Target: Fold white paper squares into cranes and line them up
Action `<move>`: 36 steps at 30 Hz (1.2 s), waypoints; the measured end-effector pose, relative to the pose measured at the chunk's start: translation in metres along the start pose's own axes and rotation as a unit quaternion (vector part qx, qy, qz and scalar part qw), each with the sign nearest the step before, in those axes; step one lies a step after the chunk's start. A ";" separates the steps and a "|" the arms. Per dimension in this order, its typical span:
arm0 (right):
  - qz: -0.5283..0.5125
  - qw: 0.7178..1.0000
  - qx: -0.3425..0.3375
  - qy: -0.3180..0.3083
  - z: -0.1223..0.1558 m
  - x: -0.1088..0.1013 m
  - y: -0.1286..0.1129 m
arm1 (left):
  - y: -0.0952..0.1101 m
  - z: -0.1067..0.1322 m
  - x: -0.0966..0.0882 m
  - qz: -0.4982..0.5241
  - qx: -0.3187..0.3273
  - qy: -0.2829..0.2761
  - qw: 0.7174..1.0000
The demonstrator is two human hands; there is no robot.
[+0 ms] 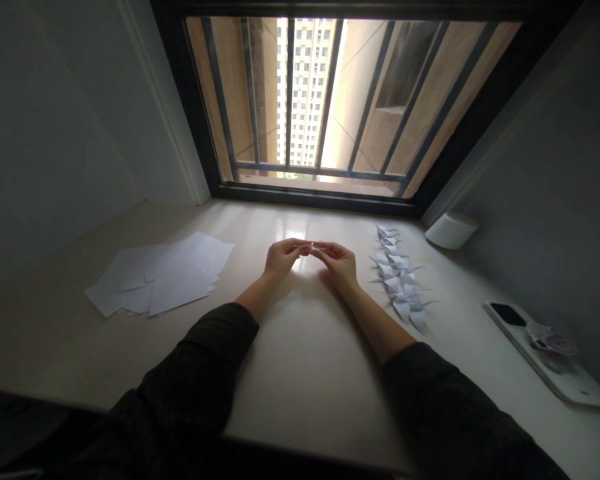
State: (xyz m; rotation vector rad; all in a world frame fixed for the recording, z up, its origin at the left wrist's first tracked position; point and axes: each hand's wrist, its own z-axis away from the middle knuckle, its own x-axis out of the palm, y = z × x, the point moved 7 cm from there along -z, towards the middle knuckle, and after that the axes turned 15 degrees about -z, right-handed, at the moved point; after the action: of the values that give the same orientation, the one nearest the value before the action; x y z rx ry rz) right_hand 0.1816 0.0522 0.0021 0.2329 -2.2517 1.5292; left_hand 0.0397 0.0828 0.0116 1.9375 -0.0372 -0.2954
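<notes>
Both hands meet over the middle of the white ledge, fingertips close together. My left hand (283, 256) pinches one side of a small folded piece of white paper (313, 247), and my right hand (341, 261) pinches the other side. Most of the paper is hidden behind the fingers, so its folded shape cannot be made out. To the right of my right hand stand several folded paper cranes (397, 277) in close rows. Left of my left hand lies a loose, overlapping spread of white paper sheets (167, 273).
A barred window (305, 190) with a dark frame rises behind the ledge (290, 387). At the right wall lies a white cylinder (451, 230). Nearer on the right is a phone (545, 357) in a pale case with a round, decorated grip. The ledge's front edge runs below my forearms.
</notes>
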 end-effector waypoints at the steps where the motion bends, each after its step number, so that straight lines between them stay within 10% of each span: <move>1: 0.002 1.000 0.002 0.000 0.000 0.000 0.000 | 0.000 0.000 -0.001 -0.002 -0.003 0.005 1.000; 36: -0.021 0.999 -0.032 0.010 -0.004 -0.005 0.001 | -0.015 -0.001 0.003 0.066 -0.064 0.013 0.996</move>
State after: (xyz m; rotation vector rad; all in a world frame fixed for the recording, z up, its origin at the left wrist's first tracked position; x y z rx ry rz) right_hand 0.1865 0.0561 0.0009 0.2442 -2.2611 1.4294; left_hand 0.0407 0.0890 -0.0019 1.8013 -0.1254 -0.1810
